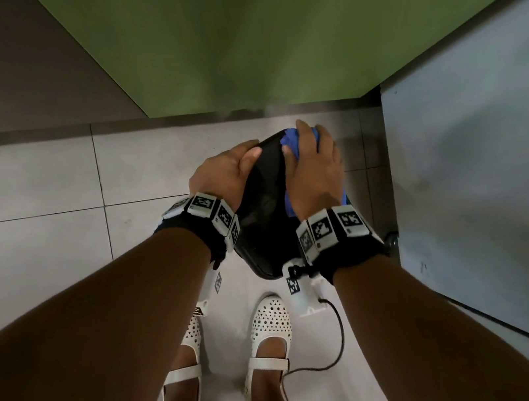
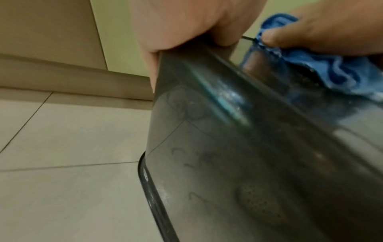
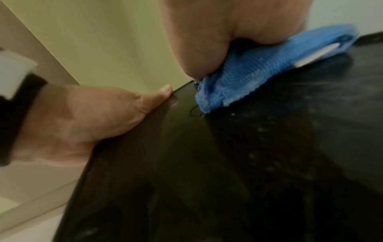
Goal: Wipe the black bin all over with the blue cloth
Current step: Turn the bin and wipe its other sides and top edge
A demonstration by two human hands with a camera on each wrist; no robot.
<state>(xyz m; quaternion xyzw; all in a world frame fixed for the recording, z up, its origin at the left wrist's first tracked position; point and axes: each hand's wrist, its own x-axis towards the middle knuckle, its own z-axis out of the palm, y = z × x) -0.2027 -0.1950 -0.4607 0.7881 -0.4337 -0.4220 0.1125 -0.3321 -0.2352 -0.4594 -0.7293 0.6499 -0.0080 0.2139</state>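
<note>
The black bin stands tilted on the tiled floor, its smooth side facing up; it fills the left wrist view and the right wrist view. My left hand grips its upper left edge, thumb on top, fingers hidden behind the bin. My right hand holds the bunched blue cloth and presses it on the bin's top right part, near the far edge. The cloth shows under the thumb, and its weave is plain up close. Dusty specks lie on the bin's surface.
A green panel rises just behind the bin, and a grey-blue panel closes the right side. Grey floor tiles stretch to the left. My feet in white shoes stand just before the bin, with a black cable hanging by them.
</note>
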